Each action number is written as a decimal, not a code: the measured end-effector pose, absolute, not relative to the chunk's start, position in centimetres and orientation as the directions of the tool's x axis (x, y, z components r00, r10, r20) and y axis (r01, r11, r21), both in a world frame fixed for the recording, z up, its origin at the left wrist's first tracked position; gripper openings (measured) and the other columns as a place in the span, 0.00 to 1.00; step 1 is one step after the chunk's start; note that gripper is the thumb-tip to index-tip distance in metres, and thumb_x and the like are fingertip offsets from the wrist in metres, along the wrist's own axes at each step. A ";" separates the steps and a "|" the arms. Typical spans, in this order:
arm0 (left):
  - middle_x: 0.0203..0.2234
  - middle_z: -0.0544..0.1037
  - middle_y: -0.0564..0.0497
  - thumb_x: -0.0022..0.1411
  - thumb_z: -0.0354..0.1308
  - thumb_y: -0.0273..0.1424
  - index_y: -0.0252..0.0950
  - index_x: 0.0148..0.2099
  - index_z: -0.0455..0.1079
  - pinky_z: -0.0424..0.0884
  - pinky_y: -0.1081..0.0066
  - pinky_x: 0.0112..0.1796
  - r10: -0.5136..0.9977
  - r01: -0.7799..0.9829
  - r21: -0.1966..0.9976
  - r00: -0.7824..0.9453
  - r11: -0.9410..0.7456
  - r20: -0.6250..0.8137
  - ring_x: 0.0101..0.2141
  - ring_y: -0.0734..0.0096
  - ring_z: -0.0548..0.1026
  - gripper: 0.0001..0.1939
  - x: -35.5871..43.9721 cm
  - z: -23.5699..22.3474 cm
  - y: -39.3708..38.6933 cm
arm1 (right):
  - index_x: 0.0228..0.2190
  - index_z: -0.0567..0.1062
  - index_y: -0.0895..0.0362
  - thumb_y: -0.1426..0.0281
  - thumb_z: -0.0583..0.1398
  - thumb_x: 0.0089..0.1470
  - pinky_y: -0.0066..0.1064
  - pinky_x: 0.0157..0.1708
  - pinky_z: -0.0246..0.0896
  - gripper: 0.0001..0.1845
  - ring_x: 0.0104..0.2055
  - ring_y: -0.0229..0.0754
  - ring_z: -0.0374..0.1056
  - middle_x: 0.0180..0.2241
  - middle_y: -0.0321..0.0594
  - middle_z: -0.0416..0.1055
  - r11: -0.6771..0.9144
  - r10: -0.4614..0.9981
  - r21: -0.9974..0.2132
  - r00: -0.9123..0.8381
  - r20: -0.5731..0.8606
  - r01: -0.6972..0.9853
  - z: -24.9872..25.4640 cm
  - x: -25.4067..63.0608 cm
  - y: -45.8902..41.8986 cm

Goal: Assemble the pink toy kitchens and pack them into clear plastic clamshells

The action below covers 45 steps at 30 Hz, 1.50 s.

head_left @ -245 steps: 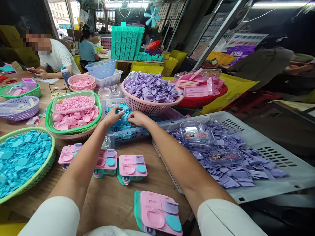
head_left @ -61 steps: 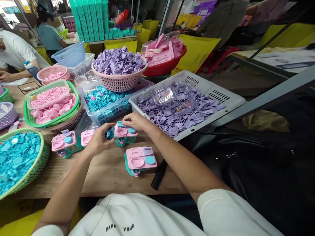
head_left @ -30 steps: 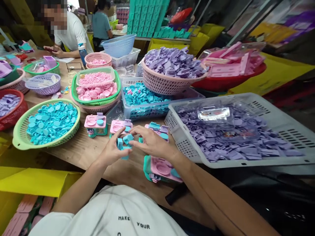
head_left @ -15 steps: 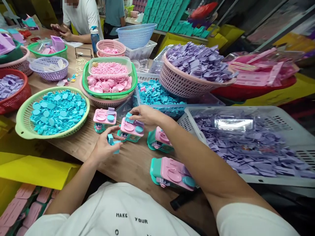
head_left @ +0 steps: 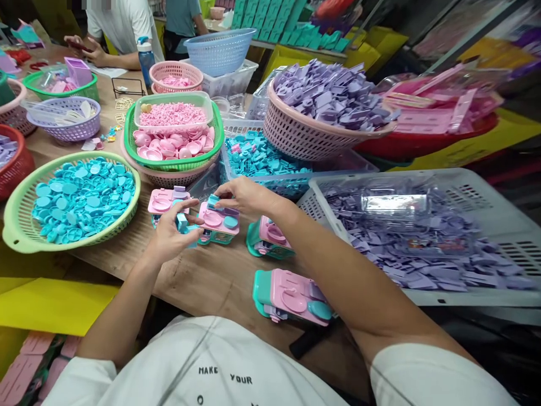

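Observation:
My right hand pinches a small blue plastic piece at the back of a pink-topped toy kitchen. That toy has a round pink basin and a blue disc on top. In my left hand, curled just left of it, are blue plastic pieces; the fingers partly hide them. Behind my left hand stands another toy kitchen, partly covered. A third toy kitchen sits under my right forearm, and one more toy kitchen is nearer my body.
A green basket of blue discs is left. Behind are a green basket with pink parts, a clear crate of blue pieces and a pink basket of purple parts. A grey crate stands right. Another person sits across.
Earlier my hands were in the blue-piece crate, then at the third toy kitchen, which got a blue piece. Now my right hand has a blue piece at the neighbouring toy to its left.

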<state>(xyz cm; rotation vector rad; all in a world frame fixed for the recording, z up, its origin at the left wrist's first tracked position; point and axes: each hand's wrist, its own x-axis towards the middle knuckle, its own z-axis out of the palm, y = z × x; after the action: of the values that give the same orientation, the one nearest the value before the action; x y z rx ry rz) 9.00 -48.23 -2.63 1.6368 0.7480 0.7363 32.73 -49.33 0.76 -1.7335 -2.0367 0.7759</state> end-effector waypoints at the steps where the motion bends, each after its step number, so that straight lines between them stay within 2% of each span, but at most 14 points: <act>1: 0.43 0.79 0.43 0.51 0.67 0.35 0.31 0.59 0.67 0.76 0.67 0.41 0.782 0.114 0.978 0.619 -0.177 0.069 0.42 0.59 0.80 0.33 9.0 -2.5 -48.1 | 0.29 0.80 0.59 0.64 0.63 0.51 0.27 0.27 0.49 0.11 0.25 0.34 0.56 0.22 0.33 0.69 0.101 0.978 -0.622 -0.193 -0.082 0.777 0.7 32.8 -49.3; 4: 0.36 0.80 0.45 0.52 0.66 0.35 0.29 0.59 0.67 0.75 0.69 0.39 0.739 0.178 0.956 0.672 -0.235 0.057 0.37 0.63 0.80 0.33 9.2 -1.9 -47.6 | 0.30 0.81 0.58 0.62 0.63 0.50 0.27 0.27 0.49 0.12 0.26 0.35 0.58 0.23 0.33 0.71 0.096 0.972 -0.649 -0.212 -0.102 0.755 0.3 33.1 -49.0; 7: 0.33 0.80 0.47 0.53 0.65 0.35 0.28 0.60 0.67 0.74 0.71 0.36 0.705 0.220 0.938 0.709 -0.270 0.037 0.33 0.67 0.78 0.33 9.5 -1.6 -47.1 | 0.30 0.81 0.59 0.61 0.61 0.52 0.27 0.28 0.52 0.14 0.27 0.36 0.61 0.25 0.34 0.72 0.063 0.972 -0.675 -0.198 -0.125 0.735 0.0 33.1 -48.7; 14: 0.54 0.75 0.40 0.52 0.63 0.32 0.31 0.59 0.69 0.74 0.67 0.43 0.648 0.254 0.886 0.759 -0.387 0.065 0.41 0.64 0.77 0.32 10.1 -1.6 -46.4 | 0.31 0.81 0.60 0.67 0.60 0.55 0.27 0.32 0.55 0.11 0.29 0.36 0.64 0.28 0.37 0.76 0.061 0.992 -0.677 -0.123 -0.043 0.734 -0.5 32.5 -49.1; 20: 0.53 0.77 0.41 0.48 0.62 0.27 0.32 0.62 0.67 0.74 0.65 0.42 0.603 0.382 0.767 0.798 -0.515 0.008 0.38 0.62 0.78 0.36 11.0 -1.0 -46.6 | 0.29 0.79 0.61 0.68 0.62 0.57 0.26 0.30 0.52 0.10 0.27 0.34 0.61 0.24 0.35 0.71 0.084 0.996 -0.629 -0.082 0.031 0.773 -1.4 31.9 -49.9; 23: 0.49 0.79 0.41 0.46 0.62 0.26 0.31 0.58 0.70 0.74 0.64 0.45 0.642 0.387 0.787 0.766 -0.481 0.016 0.41 0.58 0.78 0.33 11.1 -1.1 -46.6 | 0.30 0.79 0.60 0.67 0.61 0.59 0.26 0.30 0.53 0.10 0.27 0.35 0.61 0.24 0.34 0.70 0.070 0.997 -0.596 -0.072 0.020 0.800 -1.7 31.9 -49.9; 26: 0.47 0.79 0.40 0.46 0.66 0.28 0.32 0.52 0.73 0.75 0.64 0.44 0.753 0.239 0.929 0.655 -0.284 0.062 0.43 0.58 0.78 0.27 10.5 -1.8 -46.7 | 0.35 0.81 0.59 0.68 0.62 0.58 0.29 0.37 0.59 0.08 0.34 0.40 0.67 0.32 0.41 0.74 0.060 0.998 -0.516 -0.051 0.031 0.854 -1.3 31.9 -50.2; 28: 0.45 0.80 0.41 0.47 0.69 0.33 0.33 0.49 0.73 0.75 0.65 0.41 0.848 0.039 0.992 0.523 -0.118 0.081 0.39 0.62 0.79 0.25 9.8 -2.4 -47.4 | 0.39 0.81 0.58 0.68 0.64 0.56 0.33 0.43 0.62 0.09 0.41 0.44 0.70 0.39 0.46 0.74 0.076 0.990 -0.493 -0.008 0.138 0.867 -0.7 31.2 -51.1; 31: 0.40 0.81 0.44 0.46 0.72 0.37 0.33 0.43 0.72 0.75 0.68 0.38 0.951 -0.242 0.970 0.303 0.019 0.057 0.34 0.67 0.79 0.23 9.0 -3.5 -49.2 | 0.42 0.78 0.57 0.64 0.61 0.60 0.35 0.43 0.64 0.12 0.42 0.45 0.70 0.40 0.46 0.74 0.158 0.952 -0.606 0.041 0.302 0.780 0.0 28.5 -53.5; 34: 0.33 0.79 0.49 0.46 0.73 0.39 0.33 0.38 0.71 0.74 0.71 0.38 0.988 -0.380 0.925 0.149 0.018 0.042 0.33 0.70 0.78 0.21 9.0 -4.1 -50.9 | 0.44 0.75 0.56 0.61 0.60 0.60 0.32 0.36 0.66 0.14 0.35 0.41 0.70 0.35 0.41 0.75 0.230 0.969 -0.761 -0.066 0.240 0.606 -0.1 24.7 -55.6; 37: 0.31 0.78 0.51 0.48 0.72 0.42 0.34 0.36 0.71 0.73 0.74 0.36 0.994 -0.458 0.887 0.110 0.054 -0.003 0.32 0.74 0.76 0.21 8.9 -4.2 -51.7 | 0.42 0.74 0.57 0.64 0.63 0.55 0.31 0.36 0.66 0.14 0.34 0.39 0.70 0.37 0.40 0.75 0.249 0.968 -0.829 -0.114 0.222 0.501 -0.8 22.3 -55.9; 40: 0.32 0.77 0.50 0.50 0.71 0.46 0.33 0.36 0.71 0.71 0.76 0.32 0.992 -0.471 0.878 0.120 0.085 -0.031 0.30 0.76 0.75 0.22 7.9 -4.4 -51.9 | 0.42 0.74 0.56 0.63 0.62 0.56 0.31 0.36 0.67 0.13 0.37 0.40 0.71 0.39 0.40 0.76 0.232 0.972 -0.884 -0.071 0.222 0.406 -1.5 21.9 -55.1; 43: 0.24 0.74 0.54 0.53 0.69 0.49 0.33 0.37 0.72 0.65 0.79 0.25 0.990 -0.397 0.916 0.139 0.065 -0.010 0.23 0.79 0.70 0.23 6.6 -5.4 -52.1 | 0.39 0.75 0.56 0.62 0.65 0.53 0.31 0.34 0.67 0.13 0.36 0.40 0.71 0.38 0.41 0.75 0.259 0.963 -0.858 -0.054 0.262 0.444 -1.8 21.9 -54.5; 45: 0.19 0.69 0.56 0.54 0.68 0.49 0.33 0.37 0.72 0.60 0.79 0.22 0.986 -0.328 0.943 0.166 0.054 0.001 0.19 0.82 0.64 0.23 5.7 -6.1 -52.0 | 0.36 0.77 0.56 0.63 0.66 0.51 0.31 0.34 0.67 0.12 0.35 0.40 0.70 0.37 0.40 0.75 0.312 0.950 -0.824 -0.131 0.284 0.473 -1.6 21.6 -54.1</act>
<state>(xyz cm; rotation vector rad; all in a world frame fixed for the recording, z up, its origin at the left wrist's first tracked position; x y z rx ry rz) 5.74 -51.98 -6.14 1.0137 0.8554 1.2109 21.57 -54.11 -1.61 -1.2854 -1.7459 0.7208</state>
